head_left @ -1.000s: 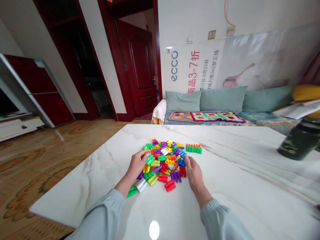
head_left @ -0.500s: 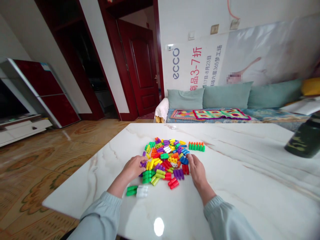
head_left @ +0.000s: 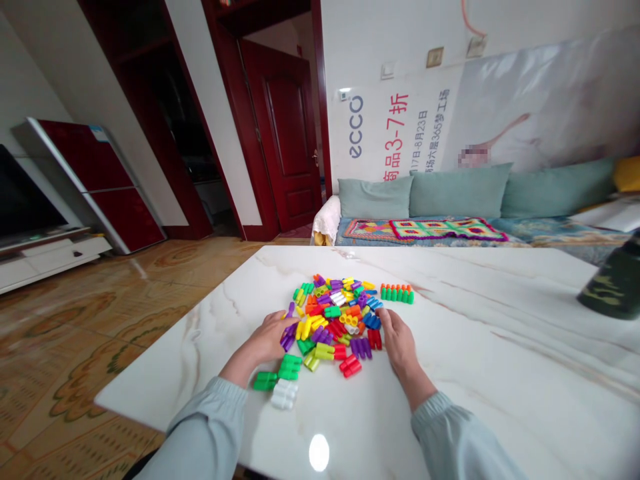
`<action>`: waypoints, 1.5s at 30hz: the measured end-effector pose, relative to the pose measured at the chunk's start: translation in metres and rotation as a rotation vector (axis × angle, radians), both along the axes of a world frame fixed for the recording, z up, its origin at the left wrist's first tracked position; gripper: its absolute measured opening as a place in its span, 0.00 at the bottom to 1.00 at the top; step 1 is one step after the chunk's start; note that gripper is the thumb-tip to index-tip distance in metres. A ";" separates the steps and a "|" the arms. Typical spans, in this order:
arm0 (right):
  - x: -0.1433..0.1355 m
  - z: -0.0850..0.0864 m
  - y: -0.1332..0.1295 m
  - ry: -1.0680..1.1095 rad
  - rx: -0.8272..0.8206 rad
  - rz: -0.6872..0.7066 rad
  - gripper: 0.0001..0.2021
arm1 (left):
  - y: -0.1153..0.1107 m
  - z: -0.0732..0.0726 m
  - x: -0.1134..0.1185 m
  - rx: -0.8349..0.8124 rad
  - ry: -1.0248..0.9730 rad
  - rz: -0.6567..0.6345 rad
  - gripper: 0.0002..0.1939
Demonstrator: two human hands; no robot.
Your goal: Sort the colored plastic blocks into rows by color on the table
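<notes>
Between my hands a heap of colourful plastic building blocks (head_left: pixel 332 311), shaped like joined tubes, is spread on the white table. My left hand (head_left: pixel 270 339) rests at the heap's left side, fingers stretched over purple blocks (head_left: pixel 289 339) beside yellow ones. Just below it lie a green block (head_left: pixel 290 367), a second green block (head_left: pixel 265 381) and a white block (head_left: pixel 285 394). My right hand (head_left: pixel 399 339) lies along the right edge, fingers extended, by a blue block (head_left: pixel 371 321) and a red block (head_left: pixel 375 339). Neither hand visibly grips a block; some fingertips are hidden.
Behind the heap on the right stands a joined row of green and orange blocks (head_left: pixel 397 293). A camouflage-patterned bottle (head_left: pixel 613 283) is at the right side of the marble-patterned table (head_left: pixel 480 393). Beyond the far edge is a sofa with cushions (head_left: pixel 457 193).
The nearer green block has come away from the heap toward me, and the white block has shifted nearer too. My right hand stays at the heap's right edge. The view has shifted slightly.
</notes>
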State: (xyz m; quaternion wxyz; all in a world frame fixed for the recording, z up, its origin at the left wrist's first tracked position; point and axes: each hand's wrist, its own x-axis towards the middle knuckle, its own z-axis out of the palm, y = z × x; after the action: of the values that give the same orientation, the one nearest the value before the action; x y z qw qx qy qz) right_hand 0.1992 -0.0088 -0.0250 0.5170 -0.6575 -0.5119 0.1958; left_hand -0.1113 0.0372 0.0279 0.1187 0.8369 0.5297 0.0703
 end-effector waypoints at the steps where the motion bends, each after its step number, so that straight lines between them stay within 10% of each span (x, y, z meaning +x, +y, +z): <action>1: 0.000 0.000 0.000 0.002 0.004 0.003 0.35 | 0.001 -0.002 0.001 0.025 -0.029 -0.008 0.38; 16: 0.001 -0.001 0.001 -0.001 0.020 0.002 0.36 | 0.011 -0.012 0.019 0.302 -0.388 0.071 0.16; 20: 0.001 -0.001 0.001 -0.005 0.022 0.003 0.36 | 0.011 -0.013 0.028 0.092 -0.837 0.204 0.08; 25: 0.001 -0.002 0.001 -0.008 0.023 0.009 0.36 | 0.004 -0.009 0.039 -0.216 -1.204 0.212 0.31; 33: 0.000 -0.001 0.001 -0.020 0.021 0.005 0.36 | -0.002 -0.009 0.048 -0.305 -1.210 0.135 0.46; 45: -0.002 0.004 -0.001 -0.105 0.008 -0.039 0.38 | 0.006 -0.012 0.055 -0.005 -0.903 0.031 0.24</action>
State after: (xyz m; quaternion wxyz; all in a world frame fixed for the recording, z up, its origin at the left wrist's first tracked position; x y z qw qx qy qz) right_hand 0.1973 -0.0096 -0.0207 0.4959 -0.6745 -0.5264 0.1488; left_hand -0.0565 0.0430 0.0160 0.3391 0.7139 0.4374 0.4289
